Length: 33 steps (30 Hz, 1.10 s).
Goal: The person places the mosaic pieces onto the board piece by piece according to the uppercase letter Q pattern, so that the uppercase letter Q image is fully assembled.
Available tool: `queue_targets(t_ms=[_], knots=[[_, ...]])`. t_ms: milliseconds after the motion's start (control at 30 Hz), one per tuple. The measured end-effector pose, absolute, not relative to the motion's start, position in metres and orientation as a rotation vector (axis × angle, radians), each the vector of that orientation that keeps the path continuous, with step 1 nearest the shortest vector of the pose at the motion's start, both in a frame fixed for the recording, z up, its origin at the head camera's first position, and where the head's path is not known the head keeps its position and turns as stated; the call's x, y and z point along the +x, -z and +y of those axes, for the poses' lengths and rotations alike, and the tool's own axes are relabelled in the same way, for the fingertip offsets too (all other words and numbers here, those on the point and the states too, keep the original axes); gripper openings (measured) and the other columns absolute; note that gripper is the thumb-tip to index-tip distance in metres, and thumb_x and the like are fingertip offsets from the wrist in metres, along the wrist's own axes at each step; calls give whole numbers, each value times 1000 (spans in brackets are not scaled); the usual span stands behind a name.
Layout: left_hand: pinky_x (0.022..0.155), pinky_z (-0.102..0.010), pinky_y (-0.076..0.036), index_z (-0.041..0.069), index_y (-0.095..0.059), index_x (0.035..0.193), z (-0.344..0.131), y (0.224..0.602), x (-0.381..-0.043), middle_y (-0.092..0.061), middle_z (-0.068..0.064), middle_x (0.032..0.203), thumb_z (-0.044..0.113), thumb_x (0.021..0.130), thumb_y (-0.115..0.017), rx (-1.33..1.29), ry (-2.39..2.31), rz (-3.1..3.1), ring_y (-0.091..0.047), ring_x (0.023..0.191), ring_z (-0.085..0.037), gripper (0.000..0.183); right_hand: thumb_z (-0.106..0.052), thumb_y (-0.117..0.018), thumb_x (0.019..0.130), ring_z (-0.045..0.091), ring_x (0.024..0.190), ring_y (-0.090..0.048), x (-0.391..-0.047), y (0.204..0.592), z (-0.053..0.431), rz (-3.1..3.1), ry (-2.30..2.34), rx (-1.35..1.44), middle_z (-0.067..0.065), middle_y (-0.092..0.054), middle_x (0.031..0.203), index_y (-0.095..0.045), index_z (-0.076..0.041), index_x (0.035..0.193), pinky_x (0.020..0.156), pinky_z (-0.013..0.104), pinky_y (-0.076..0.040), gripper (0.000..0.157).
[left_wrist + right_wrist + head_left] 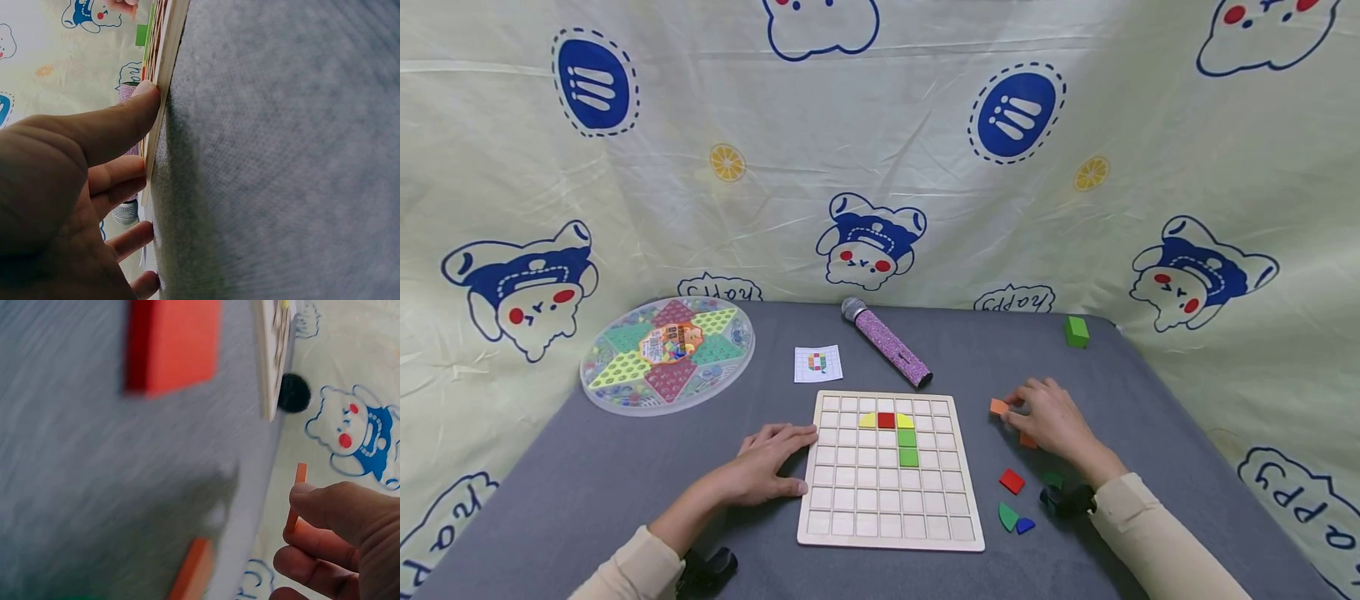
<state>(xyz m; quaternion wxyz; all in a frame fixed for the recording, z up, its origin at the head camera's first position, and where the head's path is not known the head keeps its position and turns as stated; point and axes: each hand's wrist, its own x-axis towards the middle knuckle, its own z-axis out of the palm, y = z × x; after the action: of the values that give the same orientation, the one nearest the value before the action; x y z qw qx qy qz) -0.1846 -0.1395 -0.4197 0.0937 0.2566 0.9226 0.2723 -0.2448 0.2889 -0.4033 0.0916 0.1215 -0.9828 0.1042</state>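
Orange tiles (997,407): two visible, one pinched; board tiles (907,457): five.

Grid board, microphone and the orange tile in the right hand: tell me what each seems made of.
Grid board: probably matte wood, given its pale, layered-looking edge. Microphone: head likely metal, showing grey mesh; the purple body glitters, its material unclear. Held orange tile: perhaps painted wood or plastic; smooth, even colour, no grain visible.
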Motion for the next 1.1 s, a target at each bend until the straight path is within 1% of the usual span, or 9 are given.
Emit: queue_targets(t_ms=[167, 333, 633, 867, 1100], knots=[[99, -62, -21, 10, -44, 140, -140, 420, -185, -40, -7, 148, 32, 82, -71, 760, -807, 2732, -30, 133, -37, 67, -24, -72, 81, 22, 84, -48, -239, 394, 273, -2893, -317, 411, 5, -63, 90, -72, -9, 97, 74, 42, -38, 22], [99, -62, -22, 10, -45, 140, -139, 420, -185, -41, -7, 148, 32, 82, -71, 761, -805, 2738, -31, 133, -36, 68, -24, -73, 81, 21, 85, -47, -234, 391, 257, -2852, -326, 456, 3, -63, 90, -73, -10, 96, 76, 42, -38, 20], [101, -62, -21, 11, -44, 141, -138, 421, -185, -40, -6, 148, 32, 82, -71, 723, -797, 2727, -29, 134, -35, 68, -24, -74, 79, 18, 85, -46, -225, 387, 228, -2772, -340, 602, 0, -62, 88, -73, -12, 94, 75, 37, -37, 19], [99, -62, -21, 10, -44, 141, -140, 421, -185, -39, -7, 149, 34, 83, -70, 755, -806, 2726, -30, 134, -36, 68, -25, -74, 79, 15, 85, -45, -223, 386, 201, -2766, -350, 658, -2, -62, 87, -73, -14, 94, 75, 34, -37, 19], [100, -61, -21, 11, -44, 141, -139, 421, -185, -40, -6, 149, 31, 83, -71, 736, -808, 2726, -29, 135, -35, 67, -27, -74, 79, 15, 87, -46, -222, 388, 181, -2768, -358, 720, -2, -64, 90, -74, -16, 94, 76, 33, -38, 19]])
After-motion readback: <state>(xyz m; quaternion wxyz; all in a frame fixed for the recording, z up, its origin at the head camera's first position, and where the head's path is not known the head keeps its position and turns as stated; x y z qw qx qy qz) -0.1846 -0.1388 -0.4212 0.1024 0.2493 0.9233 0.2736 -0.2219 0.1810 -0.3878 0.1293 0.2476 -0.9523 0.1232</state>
